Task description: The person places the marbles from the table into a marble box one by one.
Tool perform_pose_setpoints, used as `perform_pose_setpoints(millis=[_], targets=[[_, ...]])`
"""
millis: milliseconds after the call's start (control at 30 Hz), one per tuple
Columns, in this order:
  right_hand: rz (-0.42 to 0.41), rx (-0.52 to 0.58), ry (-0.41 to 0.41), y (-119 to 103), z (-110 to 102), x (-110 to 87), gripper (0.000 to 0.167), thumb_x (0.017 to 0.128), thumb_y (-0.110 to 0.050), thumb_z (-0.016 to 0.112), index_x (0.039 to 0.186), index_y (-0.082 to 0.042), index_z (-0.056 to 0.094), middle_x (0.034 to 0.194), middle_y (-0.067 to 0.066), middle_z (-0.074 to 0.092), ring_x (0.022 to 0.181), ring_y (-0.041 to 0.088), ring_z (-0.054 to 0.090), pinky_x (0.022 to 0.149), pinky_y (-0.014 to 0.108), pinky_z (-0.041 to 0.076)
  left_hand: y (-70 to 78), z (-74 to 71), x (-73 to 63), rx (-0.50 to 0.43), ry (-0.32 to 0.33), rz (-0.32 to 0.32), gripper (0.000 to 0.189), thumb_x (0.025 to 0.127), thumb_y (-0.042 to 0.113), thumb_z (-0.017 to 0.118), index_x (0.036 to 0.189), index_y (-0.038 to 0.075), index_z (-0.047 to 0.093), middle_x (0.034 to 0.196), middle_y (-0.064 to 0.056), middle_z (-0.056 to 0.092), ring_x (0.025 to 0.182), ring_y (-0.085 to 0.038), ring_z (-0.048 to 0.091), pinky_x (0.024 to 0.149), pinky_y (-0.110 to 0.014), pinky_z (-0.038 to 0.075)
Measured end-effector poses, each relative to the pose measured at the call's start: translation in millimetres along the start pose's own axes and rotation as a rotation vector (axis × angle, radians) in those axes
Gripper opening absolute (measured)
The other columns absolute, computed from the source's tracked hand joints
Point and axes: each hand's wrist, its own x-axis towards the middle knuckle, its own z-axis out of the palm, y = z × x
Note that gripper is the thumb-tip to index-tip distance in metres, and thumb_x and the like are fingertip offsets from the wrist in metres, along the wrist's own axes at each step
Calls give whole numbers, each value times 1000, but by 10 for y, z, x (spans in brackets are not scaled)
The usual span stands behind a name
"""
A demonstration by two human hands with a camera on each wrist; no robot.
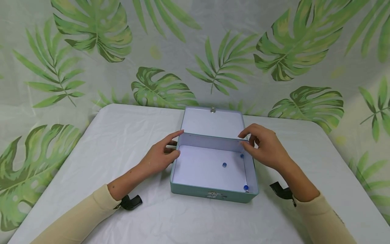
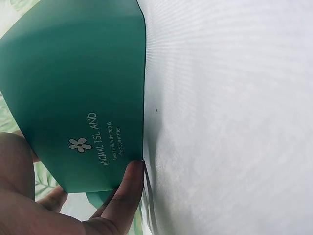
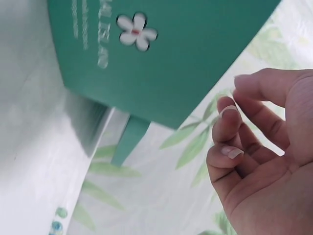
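A green tin box [image 1: 213, 196] with a pale lining lies with its hinged lid [image 1: 213, 122] folded back behind it. Three small blue beads [image 1: 224, 165] are inside, two of them along the right wall. My left hand [image 1: 158, 156] grips the box at its back left corner, index fingertip on the rim. In the left wrist view another finger presses low on the lettered side wall [image 2: 93, 98]. Over the back right corner is my right hand [image 1: 263, 144], its fingers loosely curled and thumb apart from the index finger. The right wrist view shows nothing between those fingertips.
A white cloth covers the table [image 1: 122, 132], and a leaf-print curtain [image 1: 164, 47] hangs behind it. A few small blue-green beads [image 3: 56, 226] show near the table edge in the right wrist view. Black wrist mounts [image 1: 131, 202] sit at both sleeves.
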Motion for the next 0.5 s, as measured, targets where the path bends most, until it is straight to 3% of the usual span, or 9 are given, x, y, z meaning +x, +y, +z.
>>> perform_pose_setpoints(millis=[233, 500], targets=[[37, -15, 61, 164, -84, -27, 23, 90, 5, 77, 106, -11, 75, 96, -4, 68, 70, 11, 53, 63, 22, 40, -6, 3, -1, 4, -3, -13, 67, 102, 21, 57, 162, 47, 40, 148, -15, 58, 129, -37, 65, 91, -47, 58], [111, -36, 69, 373, -135, -56, 17, 94, -1, 75, 107, -11, 75, 96, -1, 69, 70, 13, 56, 62, 25, 43, 19, -1, -8, -2, -3, -26, 67, 101, 22, 57, 161, 48, 40, 150, -15, 58, 129, -37, 65, 88, -44, 58]])
